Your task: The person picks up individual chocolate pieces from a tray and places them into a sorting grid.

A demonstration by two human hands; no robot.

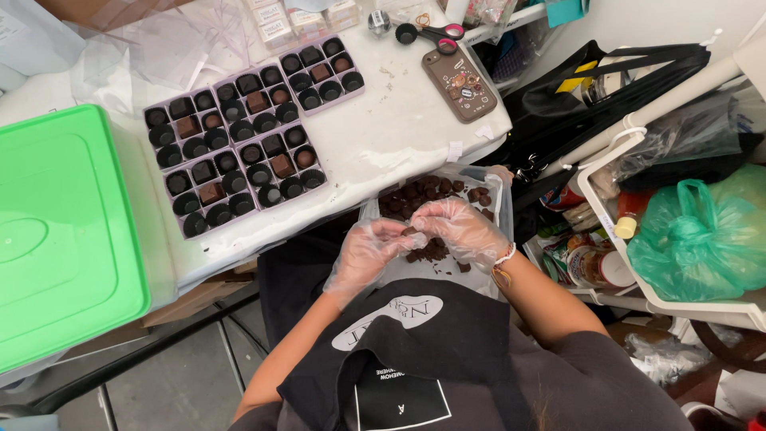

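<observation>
chocolate trays [239, 152] on table [399, 136] | bin [64, 231] left of trays | phone [459, 84] right

i count five chocolate trays [239, 132] upper left of centre, one green lid [64, 231] at left, one phone [459, 82], one scissors [431, 33] up top, my two gloved hands.

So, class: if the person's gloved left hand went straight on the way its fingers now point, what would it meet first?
The left hand points across toward the right hand, so it would most likely meet those gloved fingers first, over the clear bag of chocolates. The fingertips already look close to touching; depth is unclear.
</observation>
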